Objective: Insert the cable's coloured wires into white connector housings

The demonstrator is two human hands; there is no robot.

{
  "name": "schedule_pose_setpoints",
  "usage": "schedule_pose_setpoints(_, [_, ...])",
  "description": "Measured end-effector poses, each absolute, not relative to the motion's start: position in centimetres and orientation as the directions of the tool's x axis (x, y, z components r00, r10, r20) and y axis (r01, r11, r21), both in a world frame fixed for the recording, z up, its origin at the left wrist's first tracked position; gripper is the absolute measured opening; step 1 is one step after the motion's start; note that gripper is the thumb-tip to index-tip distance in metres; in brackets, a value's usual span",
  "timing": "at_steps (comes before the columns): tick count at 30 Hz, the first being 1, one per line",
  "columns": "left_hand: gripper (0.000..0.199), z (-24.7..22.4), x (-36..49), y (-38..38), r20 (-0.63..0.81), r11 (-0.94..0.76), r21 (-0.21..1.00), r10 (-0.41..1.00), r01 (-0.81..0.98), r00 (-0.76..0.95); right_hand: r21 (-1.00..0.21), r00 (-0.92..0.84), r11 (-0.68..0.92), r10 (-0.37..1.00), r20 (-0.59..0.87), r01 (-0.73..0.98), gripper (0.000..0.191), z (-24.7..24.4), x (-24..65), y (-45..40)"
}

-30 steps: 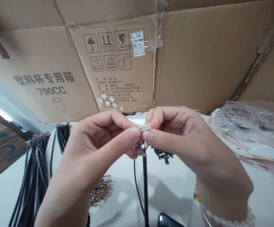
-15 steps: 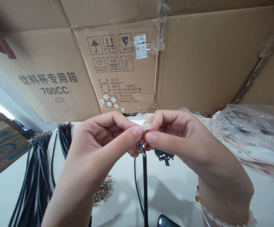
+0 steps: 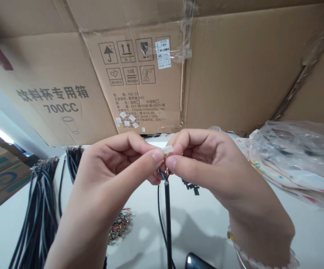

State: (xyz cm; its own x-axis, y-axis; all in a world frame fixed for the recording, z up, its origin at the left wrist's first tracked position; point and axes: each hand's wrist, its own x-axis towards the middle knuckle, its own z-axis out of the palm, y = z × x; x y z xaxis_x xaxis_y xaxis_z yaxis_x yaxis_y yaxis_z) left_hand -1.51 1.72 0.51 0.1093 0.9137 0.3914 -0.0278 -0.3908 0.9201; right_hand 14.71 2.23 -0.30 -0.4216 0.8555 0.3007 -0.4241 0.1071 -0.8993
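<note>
Between the thumb and index finger of my left hand (image 3: 114,172) is a small white connector (image 3: 167,150), its end sticking out past the thumb tip. My right hand (image 3: 212,164) pinches a thin wire just below the connector; its fingertips almost touch the left thumb. Several thin coloured wires (image 3: 162,173), blue, orange and red among them, fan out from the stripped top of a black cable (image 3: 168,224). That cable hangs upright under my hands. Whether the wire tip sits inside the connector is hidden by my fingers.
Bundles of black cables (image 3: 36,209) lie left, with a heap of coloured wire ends (image 3: 120,226) nearer the middle. Small black pieces (image 3: 194,188) lie behind my right hand. Cardboard boxes (image 3: 234,67) wall the back; a clear plastic bag (image 3: 299,145) rests right, a dark glossy object (image 3: 197,262) in front.
The whole view has shifted slightly, so hands, connector and cable appear a little further left. Both hands keep the same pinch.
</note>
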Motion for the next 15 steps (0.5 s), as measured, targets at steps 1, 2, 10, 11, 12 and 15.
schedule_pose_setpoints(1, [0.015,0.54,-1.51,1.7,0.393,-0.392,0.919,0.914,-0.03,0.104,-0.901,-0.412,0.123,0.858,0.308,-0.417,0.02,-0.34,14.64,2.19])
schedule_pose_setpoints(2, [0.015,0.57,-1.51,1.67,0.394,-0.393,0.919,0.913,-0.032,0.101,-0.9,-0.401,0.14,0.859,0.318,-0.414,0.02,-0.39,14.57,2.17])
schedule_pose_setpoints(10, [0.015,0.53,-1.38,1.4,0.408,-0.407,0.913,0.91,-0.031,0.077,-0.89,-0.39,0.186,0.848,0.36,-0.416,0.018,-0.54,14.41,2.3])
schedule_pose_setpoints(11, [0.016,0.51,-1.36,1.39,0.401,-0.4,0.916,0.912,-0.03,0.085,-0.891,-0.394,0.183,0.847,0.357,-0.415,0.018,-0.5,14.43,2.29])
schedule_pose_setpoints(12, [0.016,0.51,-1.34,1.37,0.39,-0.389,0.921,0.915,-0.029,0.099,-0.892,-0.401,0.18,0.844,0.356,-0.414,0.018,-0.45,14.45,2.28])
schedule_pose_setpoints(15, [0.019,0.57,-1.36,1.29,0.358,-0.356,0.934,0.924,-0.04,0.131,-0.893,-0.412,0.172,0.84,0.354,-0.416,0.017,-0.34,14.45,2.26])
